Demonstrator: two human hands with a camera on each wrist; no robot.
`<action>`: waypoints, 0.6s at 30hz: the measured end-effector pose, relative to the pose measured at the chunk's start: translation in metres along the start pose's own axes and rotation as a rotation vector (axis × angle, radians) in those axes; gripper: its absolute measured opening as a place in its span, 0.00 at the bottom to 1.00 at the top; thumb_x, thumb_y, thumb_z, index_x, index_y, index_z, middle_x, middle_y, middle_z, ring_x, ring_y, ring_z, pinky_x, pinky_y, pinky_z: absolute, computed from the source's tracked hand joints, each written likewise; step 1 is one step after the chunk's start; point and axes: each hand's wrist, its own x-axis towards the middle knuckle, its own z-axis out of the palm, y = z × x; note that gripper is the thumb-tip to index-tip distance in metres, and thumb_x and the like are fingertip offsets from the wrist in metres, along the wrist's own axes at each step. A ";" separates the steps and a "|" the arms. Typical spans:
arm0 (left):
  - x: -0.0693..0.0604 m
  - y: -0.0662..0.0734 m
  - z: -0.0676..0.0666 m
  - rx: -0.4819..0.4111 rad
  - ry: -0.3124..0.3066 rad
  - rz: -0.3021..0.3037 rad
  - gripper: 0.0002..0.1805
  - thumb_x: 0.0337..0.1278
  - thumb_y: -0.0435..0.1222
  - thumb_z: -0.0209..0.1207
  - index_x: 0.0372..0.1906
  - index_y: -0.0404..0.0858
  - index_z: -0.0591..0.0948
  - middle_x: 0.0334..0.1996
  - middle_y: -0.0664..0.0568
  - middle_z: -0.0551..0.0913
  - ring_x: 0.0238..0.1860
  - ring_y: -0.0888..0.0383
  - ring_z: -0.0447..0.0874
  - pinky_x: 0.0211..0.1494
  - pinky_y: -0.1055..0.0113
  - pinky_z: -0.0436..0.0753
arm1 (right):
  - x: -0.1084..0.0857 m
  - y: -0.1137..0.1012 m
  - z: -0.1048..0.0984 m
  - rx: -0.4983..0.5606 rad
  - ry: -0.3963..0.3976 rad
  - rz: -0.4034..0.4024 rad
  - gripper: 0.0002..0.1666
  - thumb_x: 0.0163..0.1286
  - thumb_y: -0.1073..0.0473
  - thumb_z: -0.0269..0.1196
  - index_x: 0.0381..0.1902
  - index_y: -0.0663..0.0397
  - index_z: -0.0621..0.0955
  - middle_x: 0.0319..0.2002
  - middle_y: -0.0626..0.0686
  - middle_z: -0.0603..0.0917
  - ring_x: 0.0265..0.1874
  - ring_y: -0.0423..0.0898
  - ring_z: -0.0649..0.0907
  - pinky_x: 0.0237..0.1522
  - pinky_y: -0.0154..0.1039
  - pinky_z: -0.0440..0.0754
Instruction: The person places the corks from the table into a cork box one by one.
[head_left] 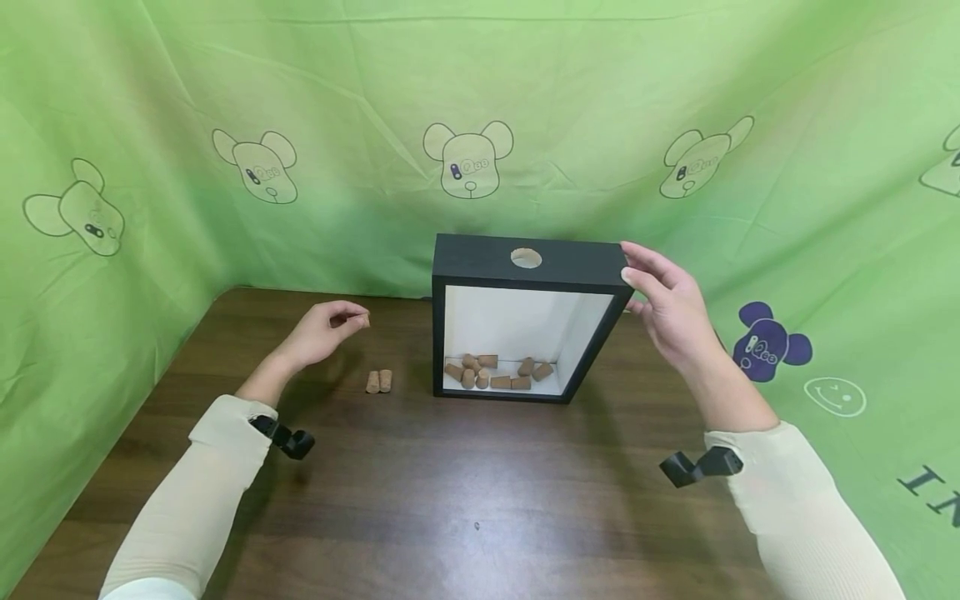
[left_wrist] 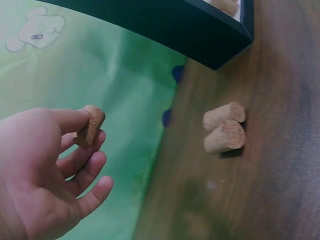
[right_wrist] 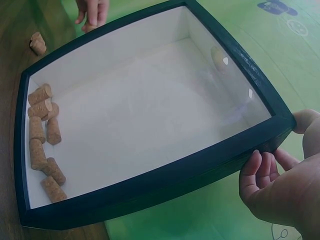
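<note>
My left hand pinches a cork between thumb and fingertips, raised above the table to the left of the box. Two more corks lie side by side on the table just below that hand. A black-framed shadow box with a clear front stands upright, and a round hole opens in its top. Several corks lie along the white bottom inside it. With thumb and fingers, my right hand grips the box's upper right corner.
The brown wooden table carries the box near its back edge. A green cloth with printed bear heads hangs behind and along both sides. Each sleeve has a black wrist camera strapped on.
</note>
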 end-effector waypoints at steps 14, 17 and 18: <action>0.002 0.035 -0.022 0.011 0.013 0.046 0.16 0.77 0.37 0.55 0.58 0.31 0.81 0.49 0.40 0.86 0.52 0.46 0.82 0.55 0.56 0.78 | 0.000 0.001 -0.001 -0.009 -0.003 -0.002 0.23 0.75 0.65 0.62 0.66 0.52 0.79 0.57 0.48 0.70 0.51 0.39 0.72 0.41 0.32 0.77; 0.003 0.043 -0.026 0.001 0.012 0.068 0.16 0.77 0.37 0.55 0.58 0.30 0.81 0.50 0.39 0.86 0.53 0.45 0.82 0.58 0.53 0.77 | 0.000 0.001 -0.001 -0.018 -0.002 -0.002 0.24 0.75 0.65 0.62 0.67 0.53 0.78 0.57 0.48 0.70 0.51 0.39 0.72 0.42 0.32 0.77; 0.003 0.045 -0.028 0.001 0.012 0.072 0.16 0.77 0.37 0.55 0.58 0.30 0.81 0.50 0.39 0.85 0.53 0.45 0.82 0.59 0.53 0.77 | 0.000 0.001 -0.001 -0.021 -0.002 -0.001 0.24 0.75 0.65 0.62 0.67 0.53 0.78 0.57 0.48 0.70 0.51 0.39 0.72 0.42 0.32 0.77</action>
